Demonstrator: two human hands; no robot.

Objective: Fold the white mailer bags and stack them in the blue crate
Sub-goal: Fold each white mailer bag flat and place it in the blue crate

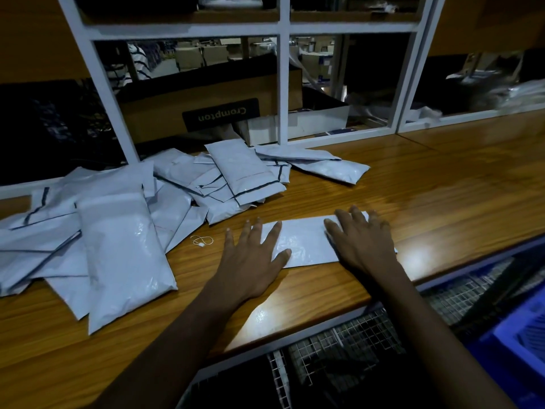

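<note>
A white mailer bag (306, 242) lies flat on the wooden table (442, 196), a little in from its front edge. My left hand (252, 258) presses on the bag's left end with straight, spread fingers. My right hand (361, 240) lies flat over its right end, fingers spread. A heap of several white mailer bags (124, 240) covers the table's left side and runs back to the shelf frame. The blue crate (519, 335) shows at the lower right, below the table edge, mostly cut off by the frame.
A white shelf frame (284, 84) stands along the table's back, with a brown cardboard box (206, 104) behind it. A small white string tag (202, 240) lies left of my left hand. A wire mesh rack (354, 343) sits under the table's front edge.
</note>
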